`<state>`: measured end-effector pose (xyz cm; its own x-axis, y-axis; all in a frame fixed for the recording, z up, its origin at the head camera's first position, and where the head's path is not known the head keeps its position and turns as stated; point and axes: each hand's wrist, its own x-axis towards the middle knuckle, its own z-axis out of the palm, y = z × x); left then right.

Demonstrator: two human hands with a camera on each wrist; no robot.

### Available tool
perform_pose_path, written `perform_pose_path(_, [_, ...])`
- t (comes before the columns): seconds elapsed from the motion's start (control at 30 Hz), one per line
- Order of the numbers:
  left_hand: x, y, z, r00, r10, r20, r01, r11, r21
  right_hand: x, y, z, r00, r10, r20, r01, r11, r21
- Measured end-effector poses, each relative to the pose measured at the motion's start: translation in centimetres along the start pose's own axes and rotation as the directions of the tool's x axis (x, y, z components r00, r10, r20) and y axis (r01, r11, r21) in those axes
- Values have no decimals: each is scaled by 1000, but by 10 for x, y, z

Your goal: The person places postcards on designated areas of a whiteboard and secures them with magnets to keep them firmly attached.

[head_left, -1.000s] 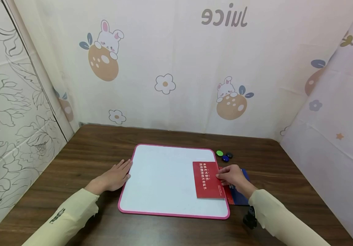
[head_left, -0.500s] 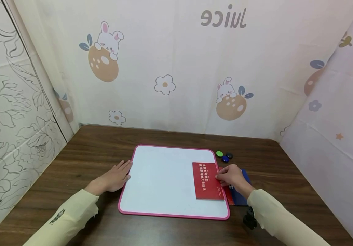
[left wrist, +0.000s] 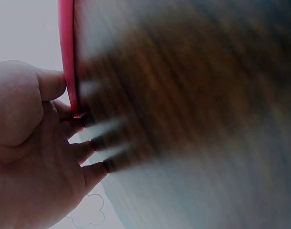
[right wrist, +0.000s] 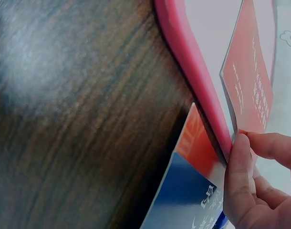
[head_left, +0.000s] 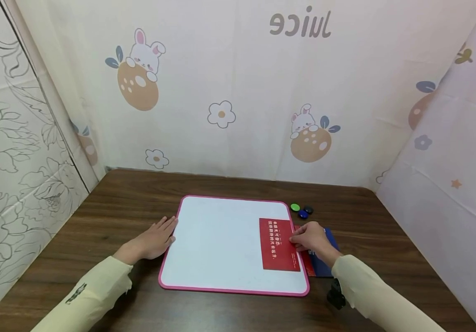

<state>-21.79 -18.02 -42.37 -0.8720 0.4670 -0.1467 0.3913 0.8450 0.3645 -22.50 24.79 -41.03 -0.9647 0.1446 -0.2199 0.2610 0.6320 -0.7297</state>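
Observation:
A red card with white lettering lies over the right part of a white board framed in pink. Its right edge is pinched between the thumb and index finger of my right hand, and the right wrist view shows that same pinch on the card. At the board's left edge rests my left hand, fingers extended. In the left wrist view the thumb and fingertips of the left hand touch the pink rim and the table beside it.
Right of the board, partly under my right hand, lies a red and blue card. Behind it sit a green magnet-like disc, a blue disc and a black disc. A patterned curtain closes off the wooden table's back.
The red card has shifted slightly left and toward me, and its near edge looks flatter on the board. My right hand moved a little left with it; the left hand stayed put.

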Motion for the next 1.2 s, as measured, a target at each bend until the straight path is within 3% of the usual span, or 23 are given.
perform_pose_path(0.4, [-1,1,0,1000,-1,-4,1,1000,1,-1,-1,-1,1000,-1,-7,1,1000,-11])
perform_pose_path(0.93, [-1,2,0,1000,-21,7,21,1000,3,-2,-7,-8,1000,16,10,-16,998,67])
perform_pose_path(1.2, [-4,4,-1,1000,-13,7,13,1000,-6,1,-11,-21,1000,-23,-14,24,997,80])
